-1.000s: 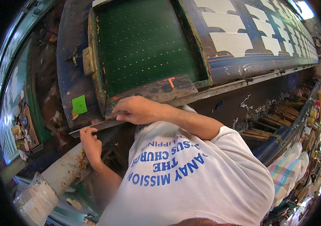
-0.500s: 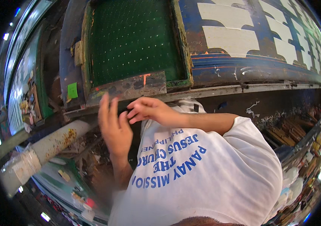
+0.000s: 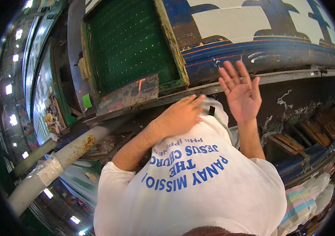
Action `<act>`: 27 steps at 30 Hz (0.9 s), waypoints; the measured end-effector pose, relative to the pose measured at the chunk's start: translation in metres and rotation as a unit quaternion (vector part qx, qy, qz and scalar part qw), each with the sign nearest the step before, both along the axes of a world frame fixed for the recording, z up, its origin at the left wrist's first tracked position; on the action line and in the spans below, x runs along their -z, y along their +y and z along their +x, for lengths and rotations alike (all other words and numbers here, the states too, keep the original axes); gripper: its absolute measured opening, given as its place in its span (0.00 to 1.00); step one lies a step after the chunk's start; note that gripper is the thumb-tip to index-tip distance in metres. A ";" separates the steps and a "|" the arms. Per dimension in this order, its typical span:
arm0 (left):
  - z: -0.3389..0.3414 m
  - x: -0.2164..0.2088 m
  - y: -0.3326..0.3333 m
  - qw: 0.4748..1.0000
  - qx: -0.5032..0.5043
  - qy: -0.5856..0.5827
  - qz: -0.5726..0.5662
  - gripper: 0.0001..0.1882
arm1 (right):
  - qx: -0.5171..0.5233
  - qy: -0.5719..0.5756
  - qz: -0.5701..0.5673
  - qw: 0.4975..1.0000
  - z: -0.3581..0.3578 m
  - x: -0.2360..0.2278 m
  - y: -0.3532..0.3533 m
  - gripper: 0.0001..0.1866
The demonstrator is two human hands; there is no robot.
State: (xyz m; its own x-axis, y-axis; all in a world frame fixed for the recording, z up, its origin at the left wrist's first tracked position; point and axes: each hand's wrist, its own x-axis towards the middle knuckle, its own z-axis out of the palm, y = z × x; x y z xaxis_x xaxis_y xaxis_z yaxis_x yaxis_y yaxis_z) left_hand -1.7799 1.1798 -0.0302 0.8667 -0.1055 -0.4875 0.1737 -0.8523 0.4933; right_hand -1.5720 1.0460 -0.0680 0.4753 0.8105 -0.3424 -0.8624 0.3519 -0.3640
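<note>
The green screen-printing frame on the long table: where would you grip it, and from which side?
Grip the green screen-printing frame by its wooden near rail, coming from the person's side of the printing table. That ink-smeared edge faces the left hand, which lies just below it, and overhangs slightly. The right hand is raised open, holding nothing.

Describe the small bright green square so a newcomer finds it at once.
Start at the big green mesh screen in its wooden frame. Drop to its lower left corner; the green square sticks there, beside the paint-smeared grey plate. It alone is bright lime and clean.
</note>
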 end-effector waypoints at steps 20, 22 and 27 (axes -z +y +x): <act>-0.011 0.003 -0.046 0.835 -0.400 0.061 -0.372 0.29 | -0.113 -0.736 -0.181 0.642 -0.015 0.074 0.131 0.15; -0.018 -0.004 -0.053 0.829 -0.424 0.035 -0.364 0.27 | -0.117 -0.734 -0.187 0.643 -0.021 0.076 0.138 0.14; -0.039 -0.019 -0.051 0.739 -0.534 -0.008 -0.410 0.23 | -0.181 -0.640 -0.206 0.718 -0.018 0.082 0.144 0.17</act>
